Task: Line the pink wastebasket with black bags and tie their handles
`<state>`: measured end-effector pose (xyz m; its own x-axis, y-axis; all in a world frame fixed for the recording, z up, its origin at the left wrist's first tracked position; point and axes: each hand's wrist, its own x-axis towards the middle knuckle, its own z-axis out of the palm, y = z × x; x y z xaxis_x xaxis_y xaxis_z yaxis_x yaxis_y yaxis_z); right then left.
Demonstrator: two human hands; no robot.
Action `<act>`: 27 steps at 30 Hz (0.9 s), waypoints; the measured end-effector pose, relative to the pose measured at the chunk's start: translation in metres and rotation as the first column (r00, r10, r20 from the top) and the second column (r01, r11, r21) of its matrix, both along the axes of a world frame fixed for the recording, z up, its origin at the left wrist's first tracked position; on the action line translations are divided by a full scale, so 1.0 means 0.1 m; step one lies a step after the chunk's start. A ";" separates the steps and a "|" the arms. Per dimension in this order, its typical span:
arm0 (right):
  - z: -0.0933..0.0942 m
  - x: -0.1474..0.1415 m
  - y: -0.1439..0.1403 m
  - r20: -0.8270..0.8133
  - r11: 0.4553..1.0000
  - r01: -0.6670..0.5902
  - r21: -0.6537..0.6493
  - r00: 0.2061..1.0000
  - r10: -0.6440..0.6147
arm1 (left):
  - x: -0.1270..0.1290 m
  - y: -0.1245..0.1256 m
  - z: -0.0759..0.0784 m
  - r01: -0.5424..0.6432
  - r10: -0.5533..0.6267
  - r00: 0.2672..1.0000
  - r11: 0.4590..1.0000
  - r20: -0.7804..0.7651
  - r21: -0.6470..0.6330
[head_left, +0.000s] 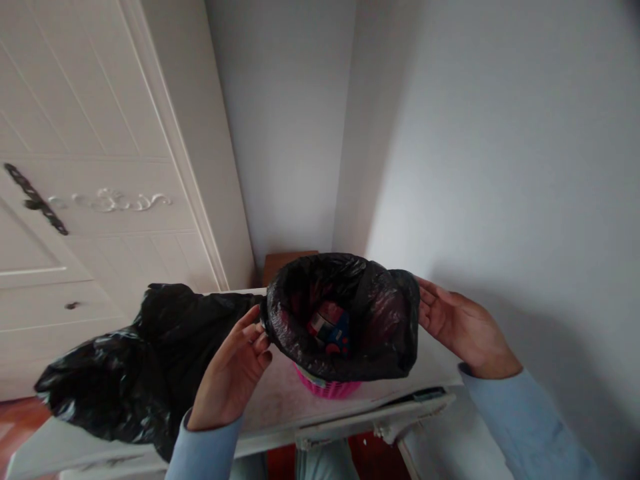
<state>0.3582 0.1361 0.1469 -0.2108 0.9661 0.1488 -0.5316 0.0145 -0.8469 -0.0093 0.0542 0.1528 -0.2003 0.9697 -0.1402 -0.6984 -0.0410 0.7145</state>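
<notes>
1. I look down at a small pink basket [327, 388] standing on a white desk [280, 407], lined with a black bin bag [345, 313] whose rim is folded over the top.
2. My left hand [235, 373] pinches the bag's rim at its nine o'clock edge, fingertips closed on the plastic.
3. My right hand [460, 327] lies open and flat against the bag's three o'clock side, touching it without gripping.
4. The basket sits between my hands, at twelve o'clock from me; my left hand is the one with a hold.
5. Inside the bag is a red and blue packet [330, 328].
6. A second, crumpled black bag [140, 360] sprawls on the desk at nine o'clock, its long axis running left to right, beside my left hand.
</notes>
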 end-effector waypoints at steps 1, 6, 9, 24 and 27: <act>0.00 0.02 -0.03 -0.003 1.000 -0.007 -0.011 1.000 0.007 | -0.01 -0.05 -0.01 -0.003 0.002 1.000 1.000 -0.006 -0.028; -0.07 0.01 -0.21 0.007 0.998 -0.009 -0.056 1.000 0.009 | -0.01 -0.27 -0.14 0.022 -0.033 0.991 0.997 -0.129 -0.080; -0.08 -0.04 -0.33 0.061 0.999 0.044 0.023 0.997 -0.046 | 0.03 -0.36 -0.26 0.075 -0.099 0.973 0.990 -0.208 -0.123; 0.03 0.08 -0.25 0.506 0.750 0.067 0.658 0.697 -0.507 | 0.29 -0.45 -0.27 0.010 -0.070 0.969 0.969 -0.236 -0.245; 0.01 0.04 -0.11 0.462 0.687 0.058 0.725 0.698 -0.547 | 0.29 -0.47 -0.09 -0.024 0.000 0.993 0.978 -0.117 -0.205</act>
